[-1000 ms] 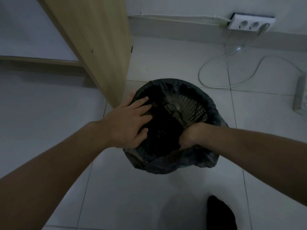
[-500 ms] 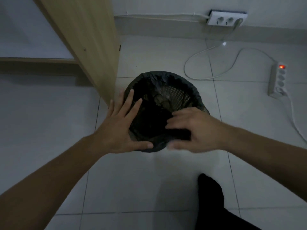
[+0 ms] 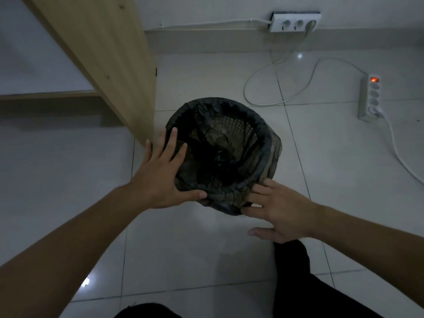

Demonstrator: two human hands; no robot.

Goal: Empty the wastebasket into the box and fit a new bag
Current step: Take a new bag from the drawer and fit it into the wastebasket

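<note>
The wastebasket (image 3: 223, 154) stands upright beside the wooden panel (image 3: 107, 53), mouth up, black bag (image 3: 273, 145) folded over its rim. Both hands, fingers spread, press its sides: left hand (image 3: 163, 177), right hand (image 3: 280, 210).

- A room in a home or a small office, dim, seen down at floor level.
- Pale glossy floor tiles (image 3: 206, 260) run under both hands' grip on a small mesh wastebasket (image 3: 231, 129) lined with a dark bag (image 3: 220, 203).
- Left of that grip stands a light wood furniture panel (image 3: 110, 53).
- Beyond it, a wall socket strip (image 3: 294, 21) sits above the skirting; to the right a white cable (image 3: 270, 72) loops to a power strip (image 3: 369, 97) with a lit red switch.
</note>
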